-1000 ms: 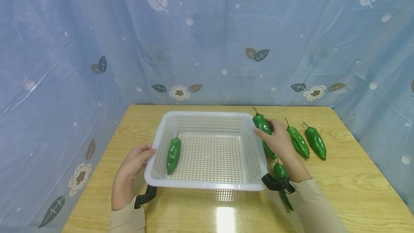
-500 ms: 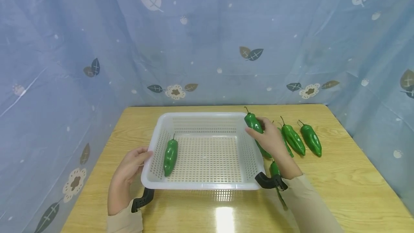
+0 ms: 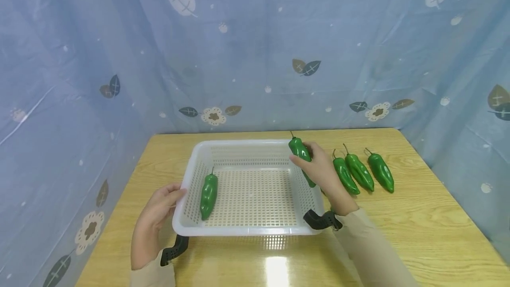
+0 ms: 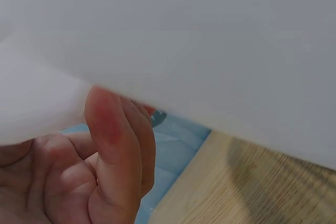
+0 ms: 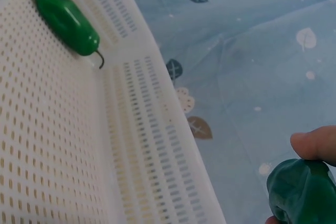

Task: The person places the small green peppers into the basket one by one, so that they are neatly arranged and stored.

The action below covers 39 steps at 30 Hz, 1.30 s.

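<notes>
While the left hand (image 3: pixel 153 220) holds the near left corner of the white basket (image 3: pixel 247 230), with its thumb (image 4: pixel 113 145) pressed on the rim, the right hand (image 3: pixel 320 172) has moved. A second ago it held a green pepper (image 3: pixel 300 153) outside the basket, just past the right wall. Now the pepper is up over the right rim, near the far right corner, with its stem pointing away from the person. The fingers are curled round it, and the wrist view shows the thumb (image 5: pixel 315 145) on top of it.

1 pepper (image 3: pixel 209 194) already lies inside, by the left wall. 3 more peppers (image 3: pixel 360 172) lie in a row on the wooden table (image 3: pixel 418 216), just right of the basket.

Since the held pepper has crossed toward the inside, it looks like it will be the 2nd one to go in. It is not down yet. The basket has not moved.
</notes>
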{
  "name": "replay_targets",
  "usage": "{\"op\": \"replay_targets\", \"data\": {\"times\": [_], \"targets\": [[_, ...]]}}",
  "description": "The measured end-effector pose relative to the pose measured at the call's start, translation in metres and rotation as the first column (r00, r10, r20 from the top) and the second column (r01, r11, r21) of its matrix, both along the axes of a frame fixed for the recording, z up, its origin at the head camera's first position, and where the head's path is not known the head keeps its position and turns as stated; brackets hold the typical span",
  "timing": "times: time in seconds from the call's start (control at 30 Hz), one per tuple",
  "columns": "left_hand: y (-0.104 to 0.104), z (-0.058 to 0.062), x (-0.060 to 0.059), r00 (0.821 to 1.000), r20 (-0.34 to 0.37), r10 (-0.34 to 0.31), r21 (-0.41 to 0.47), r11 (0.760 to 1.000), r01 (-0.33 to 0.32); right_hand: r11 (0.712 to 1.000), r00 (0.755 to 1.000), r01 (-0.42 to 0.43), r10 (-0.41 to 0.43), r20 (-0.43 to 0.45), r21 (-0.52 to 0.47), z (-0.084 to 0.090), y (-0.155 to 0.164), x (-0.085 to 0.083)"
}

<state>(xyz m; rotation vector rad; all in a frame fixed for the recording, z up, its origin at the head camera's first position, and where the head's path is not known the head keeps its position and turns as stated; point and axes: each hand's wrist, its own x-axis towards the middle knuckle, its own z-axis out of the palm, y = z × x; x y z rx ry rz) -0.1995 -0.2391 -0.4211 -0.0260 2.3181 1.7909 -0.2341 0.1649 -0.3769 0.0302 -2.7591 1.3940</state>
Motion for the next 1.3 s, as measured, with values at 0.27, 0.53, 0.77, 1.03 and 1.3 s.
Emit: {"op": "replay_targets", "data": {"times": [0.27, 0.53, 0.77, 1.03, 1.3], "targets": [[-0.002, -0.002, 0.004, 1.000, 0.008, 0.001, 0.005, 1.000, -0.001, 1.000, 0.999, -0.016, 0.016, 0.046, -0.005, 0.002, -0.019, -0.005], [-0.003, 0.000, 0.002, 1.000, 0.004, 0.013, 0.020, 1.000, -0.013, 0.998, 0.998, -0.050, 0.051, 0.043, -0.027, 0.004, -0.044, -0.009], [-0.002, -0.001, 0.002, 1.000, -0.002, 0.003, 0.035, 0.999, -0.003, 0.996, 0.996, -0.073, 0.076, 0.049, -0.044, 0.003, -0.062, -0.012], [0.000, 0.000, 0.002, 1.000, -0.001, 0.014, 0.039, 0.999, -0.014, 0.996, 0.995, -0.077, 0.080, 0.060, -0.047, 0.000, -0.073, -0.016], [0.000, -0.001, 0.001, 1.000, 0.004, 0.014, 0.032, 0.999, -0.014, 0.996, 0.993, -0.081, 0.084, 0.084, -0.048, -0.002, -0.084, -0.018]]}}
